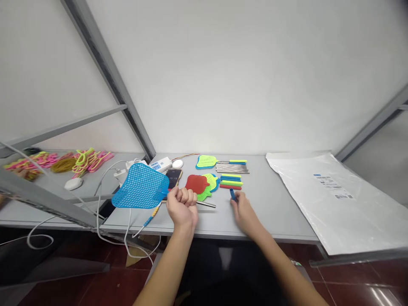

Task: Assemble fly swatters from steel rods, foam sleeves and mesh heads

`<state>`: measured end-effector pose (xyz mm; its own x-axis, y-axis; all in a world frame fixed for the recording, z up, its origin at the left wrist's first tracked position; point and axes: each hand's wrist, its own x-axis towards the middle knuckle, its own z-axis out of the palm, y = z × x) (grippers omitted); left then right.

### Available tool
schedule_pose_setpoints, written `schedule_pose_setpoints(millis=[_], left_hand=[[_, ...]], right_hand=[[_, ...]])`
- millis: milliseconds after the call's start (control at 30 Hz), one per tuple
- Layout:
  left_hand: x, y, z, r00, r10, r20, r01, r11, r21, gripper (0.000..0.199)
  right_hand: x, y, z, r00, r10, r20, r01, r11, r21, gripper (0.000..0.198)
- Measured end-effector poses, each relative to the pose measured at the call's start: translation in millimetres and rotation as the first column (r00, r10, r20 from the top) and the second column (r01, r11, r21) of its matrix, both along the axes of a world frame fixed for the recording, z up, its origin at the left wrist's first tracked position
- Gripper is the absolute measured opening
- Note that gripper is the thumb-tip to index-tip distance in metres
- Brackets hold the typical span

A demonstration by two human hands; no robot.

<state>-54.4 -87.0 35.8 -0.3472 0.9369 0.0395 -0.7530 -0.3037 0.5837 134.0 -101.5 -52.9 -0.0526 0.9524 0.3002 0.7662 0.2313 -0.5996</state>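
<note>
My left hand (183,204) is closed around the neck and metal rod of a blue fly swatter (140,188). Its mesh head points left, and the bare rod end (206,204) sticks out to the right. In my right hand (244,210) is a blue handle grip (232,194), its end showing above the fingers. The rod and the grip are apart. Just beyond my hands lie red, green and blue swatter heads (196,183), overlapping. Beside them is a row of loose coloured handle grips (231,182).
Farther back lie metal rods (232,168) and a yellow-green swatter head (206,161) on a blue one. A phone (173,177), a power strip (160,164) and white cables are at left. A white plastic package (338,199) covers the right side. Pink and yellow items (92,161) lie beyond the metal frame.
</note>
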Motion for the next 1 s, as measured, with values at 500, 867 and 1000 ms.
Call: schedule_pose_setpoints(millis=[500,867,1000], left_hand=[[32,-14,41.7,0.956,-0.191,-0.223,0.254,0.92,0.3,0.03],[41,-20,31.8,0.953,-0.2,-0.225,0.264,0.915,0.304,0.031],[34,-14,33.3,0.979,-0.119,-0.165,0.17,0.925,0.34,0.031]], right_hand=[[5,-11,14,0.958,0.235,-0.162,-0.247,0.967,-0.058,0.023],[14,-4,-4,0.919,0.242,-0.312,-0.299,0.943,-0.148,0.037],[14,-7,5,0.9,0.245,-0.36,-0.302,0.947,-0.111,0.019]])
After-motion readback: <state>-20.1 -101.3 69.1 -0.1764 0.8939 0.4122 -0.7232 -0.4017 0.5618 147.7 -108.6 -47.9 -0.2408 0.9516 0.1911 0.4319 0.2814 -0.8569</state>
